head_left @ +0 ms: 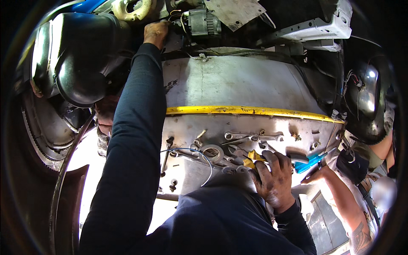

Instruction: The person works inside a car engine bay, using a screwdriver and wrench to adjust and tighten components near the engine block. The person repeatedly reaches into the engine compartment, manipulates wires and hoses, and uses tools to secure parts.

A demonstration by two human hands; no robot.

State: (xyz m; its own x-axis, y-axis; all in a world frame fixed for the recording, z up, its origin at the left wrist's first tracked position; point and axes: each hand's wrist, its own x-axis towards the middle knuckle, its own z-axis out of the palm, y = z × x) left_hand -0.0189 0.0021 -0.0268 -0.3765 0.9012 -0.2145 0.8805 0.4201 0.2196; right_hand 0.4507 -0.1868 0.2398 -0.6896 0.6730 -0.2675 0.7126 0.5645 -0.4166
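My left hand [156,34] reaches forward into the engine bay, closed beside the finned metal alternator [203,22]. What its fingers hold, if anything, is hidden. Close to my body, my right hand [275,180] has its fingers curled over yellow-handled pliers [255,155] among the tools on the metal panel [204,123]. Around the pliers lie several combination wrenches [267,137], a roll of tape [212,154] and loose bolts [201,134]. A thin blue-and-white wire [208,163] curves over the tools.
A yellow strip [246,111] crosses the panel. At the right, another person's hand [319,173] is beside a blue-handled tool [309,162]. Dark rounded housings [80,59] stand at the left, with another lamp-like one [369,95] at the right. A grey bracket [316,29] juts in at the far right.
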